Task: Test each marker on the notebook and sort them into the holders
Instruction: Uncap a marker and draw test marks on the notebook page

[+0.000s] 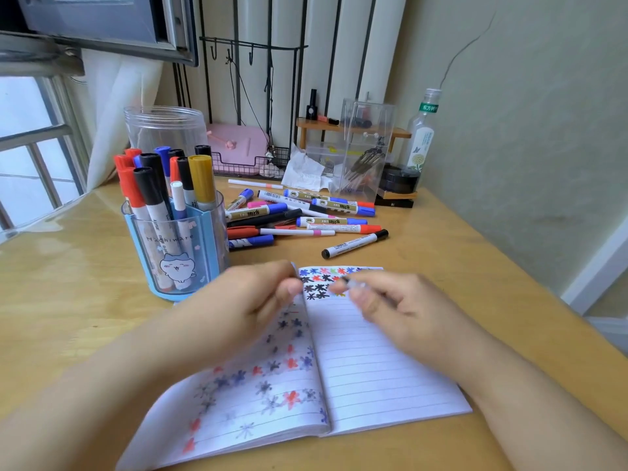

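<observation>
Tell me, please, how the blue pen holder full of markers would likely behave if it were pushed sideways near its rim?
The blue pen holder may tip: its markers stand tall above the rim, raising the weight. It probably slides easily, since the desk looks glossy. Its clear plastic wall seems rigid.

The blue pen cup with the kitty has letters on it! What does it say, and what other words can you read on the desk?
"Nagniware", roughly; the letters are faint: blue pen holder.
"东方树叶", partly cut off: green neck label of the clear bottle.
Print on the loose markers and the markers in the holder: too small and blurred to read.
</observation>
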### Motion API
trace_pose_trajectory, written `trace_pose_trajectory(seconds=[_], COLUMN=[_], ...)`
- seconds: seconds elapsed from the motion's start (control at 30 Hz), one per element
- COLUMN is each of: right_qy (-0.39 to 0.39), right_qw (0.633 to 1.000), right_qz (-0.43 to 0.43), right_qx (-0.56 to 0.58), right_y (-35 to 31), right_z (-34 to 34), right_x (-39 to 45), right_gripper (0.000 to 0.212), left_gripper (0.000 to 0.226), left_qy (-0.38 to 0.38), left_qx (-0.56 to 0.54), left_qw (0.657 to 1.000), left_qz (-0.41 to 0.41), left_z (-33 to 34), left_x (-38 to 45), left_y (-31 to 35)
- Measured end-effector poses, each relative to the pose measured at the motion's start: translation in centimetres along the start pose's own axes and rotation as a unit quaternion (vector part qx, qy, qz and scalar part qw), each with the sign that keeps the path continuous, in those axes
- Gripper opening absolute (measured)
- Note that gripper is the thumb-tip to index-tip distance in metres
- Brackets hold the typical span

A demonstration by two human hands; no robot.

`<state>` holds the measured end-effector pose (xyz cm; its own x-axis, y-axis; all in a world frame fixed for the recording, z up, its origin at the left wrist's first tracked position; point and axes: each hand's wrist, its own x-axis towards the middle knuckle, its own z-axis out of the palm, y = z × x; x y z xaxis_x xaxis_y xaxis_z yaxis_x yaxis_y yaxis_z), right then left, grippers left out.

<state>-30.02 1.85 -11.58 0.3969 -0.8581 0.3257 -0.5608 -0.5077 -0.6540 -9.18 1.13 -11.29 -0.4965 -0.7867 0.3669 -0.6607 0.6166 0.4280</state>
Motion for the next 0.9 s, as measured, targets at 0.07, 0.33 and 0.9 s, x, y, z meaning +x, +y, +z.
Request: trace_pose_trajectory(seconds=[0.07, 0.33, 0.9], right_qy=[0.047, 0.055, 0.159], right_qw=[0.998, 0.981, 0.873], right_qz=[0.038, 0.173, 0.25], right_qx=[0.007, 0.071, 0.388], right_y=[0.4, 1.8, 2.3], right_z=[-1.3, -2.7, -0.1], right_x=[0.1, 0.3, 1.3], right_gripper=[0.048, 0.049, 0.008], left_gripper=[0.04, 0.025, 0.033], left_qy=[0.057, 0.065, 0.045], left_qx=[-0.009, 0.045, 0.07], left_qw=[0.998, 0.997, 0.997], left_qz=[0.016, 0.001, 0.003], left_z=[0.2, 1.5, 3.6], left_x=[-0.3, -0.2, -0.6], left_y=[-1.9, -1.1, -0.7])
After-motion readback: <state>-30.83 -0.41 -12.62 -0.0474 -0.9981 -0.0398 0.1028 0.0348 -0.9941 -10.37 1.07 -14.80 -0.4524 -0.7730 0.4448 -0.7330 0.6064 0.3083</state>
